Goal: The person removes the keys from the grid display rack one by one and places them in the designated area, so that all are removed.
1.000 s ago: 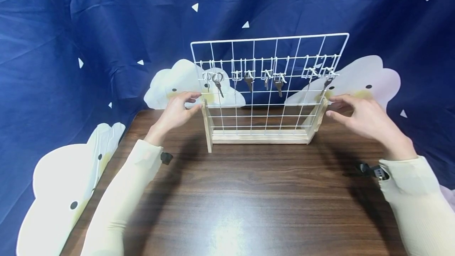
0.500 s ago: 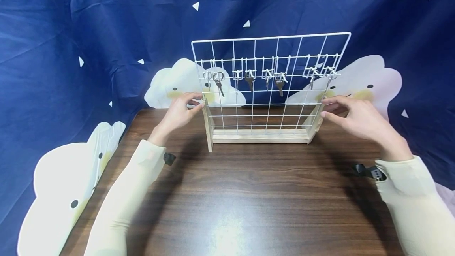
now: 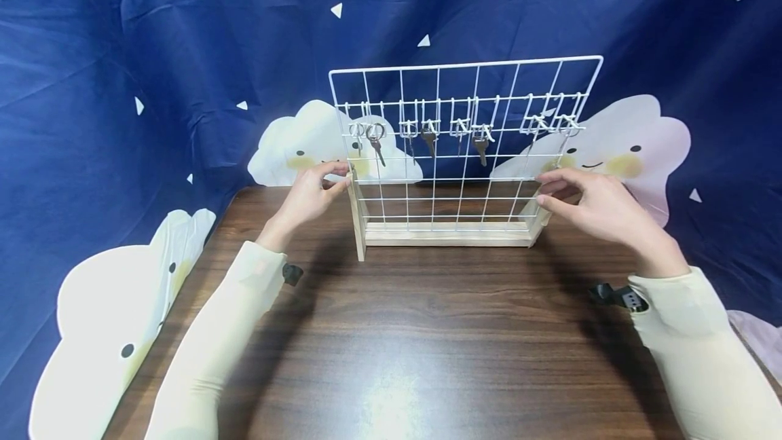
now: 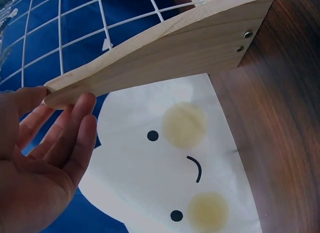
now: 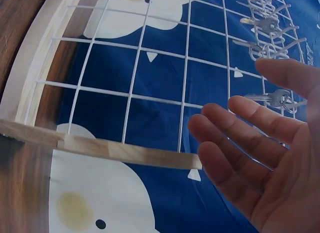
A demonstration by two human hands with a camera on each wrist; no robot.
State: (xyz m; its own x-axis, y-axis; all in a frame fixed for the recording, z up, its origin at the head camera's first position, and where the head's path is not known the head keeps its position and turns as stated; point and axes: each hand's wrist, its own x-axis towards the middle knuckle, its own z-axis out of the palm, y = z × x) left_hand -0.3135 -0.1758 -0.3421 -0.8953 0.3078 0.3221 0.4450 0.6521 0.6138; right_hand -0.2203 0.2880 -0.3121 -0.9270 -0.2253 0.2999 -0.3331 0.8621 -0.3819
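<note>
A white wire grid rack [image 3: 434,180] on a pale wooden stand [image 3: 446,239] holds several keys hung from white hooks. My left hand [image 3: 308,195] pinches the top end of the left wooden upright [image 4: 150,63], its thumb and fingers on either side of the tip in the left wrist view. Beside the right upright [image 5: 125,154], my right hand [image 3: 592,202] holds nothing, fingers loosely bent and thumb apart. In the right wrist view it overlaps the grid close to a hanging key [image 5: 274,98]. A dark key [image 3: 480,144] hangs near the grid's middle.
The rack stands toward the back of a dark brown wooden table [image 3: 440,331]. Behind it hangs a blue cloth [image 3: 244,32] with white triangles and smiling clouds. A white cloud shape [image 3: 91,331] lies along the table's left side.
My right hand has moved left, from outside the right upright to in front of it. My left hand has shifted slightly right onto the left upright's tip. The rack looks unmoved.
</note>
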